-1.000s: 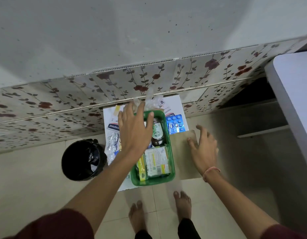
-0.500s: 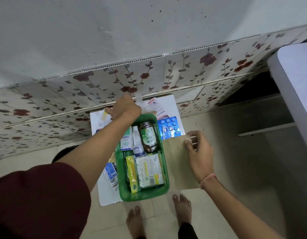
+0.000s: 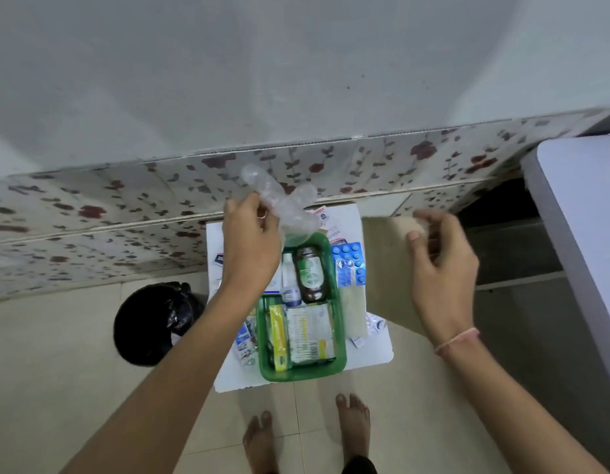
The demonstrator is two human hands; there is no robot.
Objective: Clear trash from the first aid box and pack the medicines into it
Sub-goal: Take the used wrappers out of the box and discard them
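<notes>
A green plastic first aid box [image 3: 335,366] sits on a small white table [image 3: 372,357]. Inside it are a brown bottle [image 3: 308,273], a small white bottle [image 3: 290,285], a yellow-green carton [image 3: 277,333] and a white medicine strip pack [image 3: 308,331]. My left hand [image 3: 250,241] is raised over the box's far end, shut on a crumpled clear plastic wrapper [image 3: 283,203]. My right hand [image 3: 440,271] is lifted to the right of the box, pinching the top edge of a tan paper envelope [image 3: 382,254].
A black bin with a dark liner [image 3: 153,323] stands on the floor left of the table. Blue pill blisters [image 3: 348,265] and loose sachets lie on the table beside the box. A floral wall panel runs behind; a pale table edge [image 3: 584,213] is at right. My bare feet are below.
My left hand has pulled the clear wrapper up out of the far end of the box. My right hand has lifted the tan envelope off the table.
</notes>
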